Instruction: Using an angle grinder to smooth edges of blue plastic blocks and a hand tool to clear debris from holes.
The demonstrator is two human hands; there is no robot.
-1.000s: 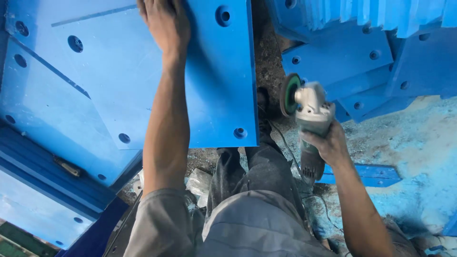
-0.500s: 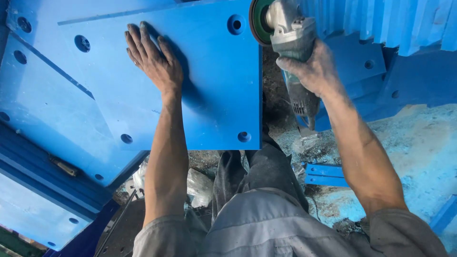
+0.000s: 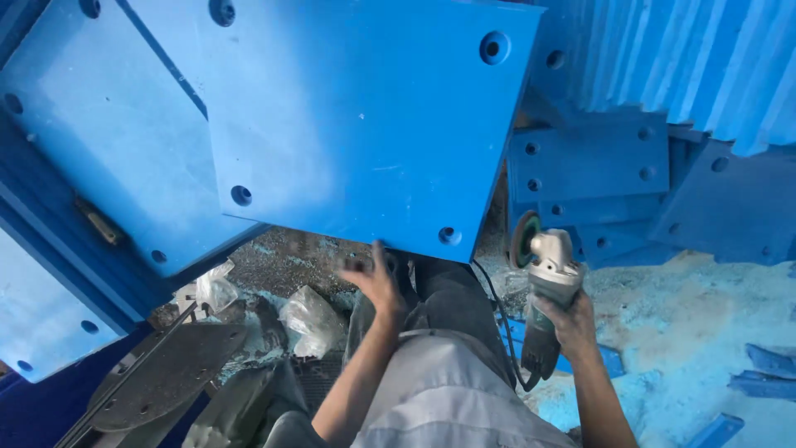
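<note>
Our right hand (image 3: 572, 325) gripping an angle grinder (image 3: 543, 286), our left hand (image 3: 375, 282) blurred and open below the blue drilled plate (image 3: 356, 116), crumpled clear plastic bags (image 3: 308, 319) left of it

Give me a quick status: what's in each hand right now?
Right hand grips angle grinder, disc beside blue panel edge. Left hand empty, blurred, just below panel. Blue dust on floor.

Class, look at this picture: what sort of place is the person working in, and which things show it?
Most likely a fabrication workshop. Thick blue slabs with bolt holes are stacked about, the right hand holds an angle grinder, and pale blue dust and shavings cover the floor.
</note>
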